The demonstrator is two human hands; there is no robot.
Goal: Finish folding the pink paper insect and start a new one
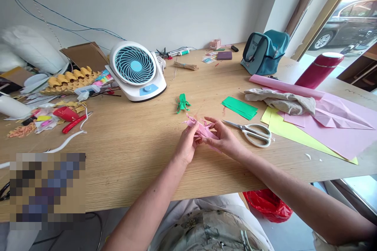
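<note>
A folded piece of pink paper with thin, spiky projections (202, 129) is held just above the near part of the light wooden table (132, 168), between both hands. Its left side is pinched by the left hand (187, 141), thumb on top; its right side is gripped by the fingers and thumb of the right hand (222, 136). The underside is hidden, so what is done by the lower fingers cannot be told.

The shaping of the narrow points appears to be the step in hand, with the main folds seemingly made. For the next move, a steady hold by one hand and a light fingertip pinch by the other would be called for, as thin paper could be torn.

Just beyond, a small green paper figure with spindly legs (183, 103) is stood or laid, apparently usable as a pattern. To the right, white-handled metal scissors (257, 134) are left untouched, with flat green paper rectangles (240, 108) placed beyond them.
</note>
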